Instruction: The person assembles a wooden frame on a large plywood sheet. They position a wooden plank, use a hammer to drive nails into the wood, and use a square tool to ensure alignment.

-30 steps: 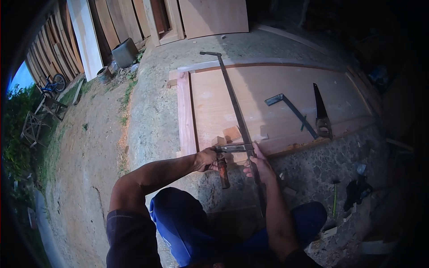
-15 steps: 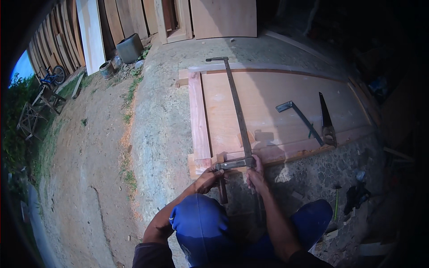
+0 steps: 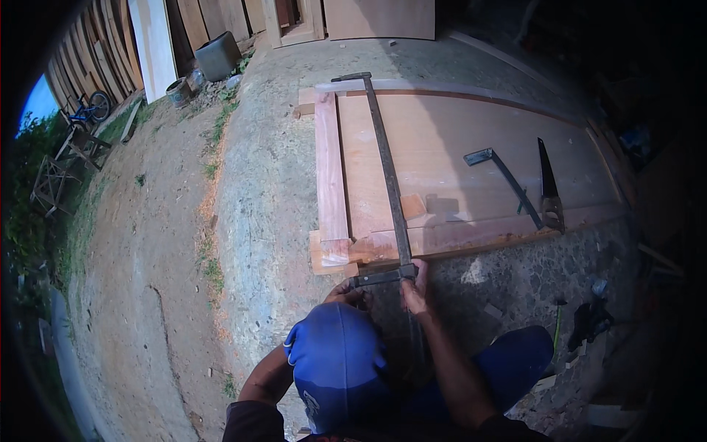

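A long metal bar clamp (image 3: 389, 166) lies across a wooden framed panel (image 3: 456, 132), its fixed jaw (image 3: 352, 76) past the panel's far edge. At the near side its sliding jaw (image 3: 379, 278) stands slightly off the panel's edge. My right hand (image 3: 415, 289) is wrapped round the bar where the sliding jaw meets it. At that jaw's left end, my left hand (image 3: 346, 294) has its fingers curled on the clamp's screw end. Blue cloth (image 3: 337, 361) hides part of this hand and the screw handle. A small wood block (image 3: 352, 269) sits beside the jaw at the panel's near-left corner.
On the panel lie a try square (image 3: 504, 177), a handsaw (image 3: 549, 188) and a wood offcut (image 3: 413, 205). Dark cloth-like stuff (image 3: 589, 324) and scraps rest on the concrete at right. Boards, a grey container (image 3: 218, 57) and a bucket (image 3: 178, 93) stand at the far left.
The sliding jaw has come toward me along the bar, away from the panel's near edge, with both hands on it. The screw handle is now hidden by the blue cloth.
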`<action>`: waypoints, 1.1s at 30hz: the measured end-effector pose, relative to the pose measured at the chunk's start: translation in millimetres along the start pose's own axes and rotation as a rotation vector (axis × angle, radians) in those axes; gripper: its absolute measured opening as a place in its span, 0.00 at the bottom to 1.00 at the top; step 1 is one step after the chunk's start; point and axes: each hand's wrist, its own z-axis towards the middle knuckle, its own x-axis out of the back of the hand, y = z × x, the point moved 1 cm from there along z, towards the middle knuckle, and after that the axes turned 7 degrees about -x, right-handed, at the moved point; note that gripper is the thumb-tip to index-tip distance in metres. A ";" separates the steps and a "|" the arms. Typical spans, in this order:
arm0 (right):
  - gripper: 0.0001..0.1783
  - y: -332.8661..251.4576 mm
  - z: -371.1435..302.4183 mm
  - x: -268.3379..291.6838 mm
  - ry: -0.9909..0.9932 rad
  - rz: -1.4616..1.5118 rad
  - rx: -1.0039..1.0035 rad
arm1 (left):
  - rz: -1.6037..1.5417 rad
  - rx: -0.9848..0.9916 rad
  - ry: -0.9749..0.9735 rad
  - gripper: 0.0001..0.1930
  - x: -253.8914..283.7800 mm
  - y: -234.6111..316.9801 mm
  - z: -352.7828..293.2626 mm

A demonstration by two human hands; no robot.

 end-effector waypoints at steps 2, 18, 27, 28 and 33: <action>0.29 -1.9 -5.5 -2.3 0.028 -0.057 0.003 | 0.011 -0.025 -0.018 0.13 5.0 -3.5 -6.1; 0.18 25.8 -11.8 -19.0 -0.004 0.086 -0.085 | 0.184 -0.198 0.177 0.09 29.0 -22.7 -8.1; 0.17 9.0 -14.2 -20.7 0.026 0.047 -0.152 | 0.030 -0.216 0.122 0.14 54.0 -29.6 -13.7; 0.17 8.9 -14.4 -19.3 0.027 0.043 -0.159 | -0.025 -0.185 0.124 0.13 54.4 -29.9 -14.9; 0.17 12.5 -11.4 -21.6 0.014 0.060 -0.173 | -0.013 -0.188 0.074 0.10 45.3 -24.7 -25.4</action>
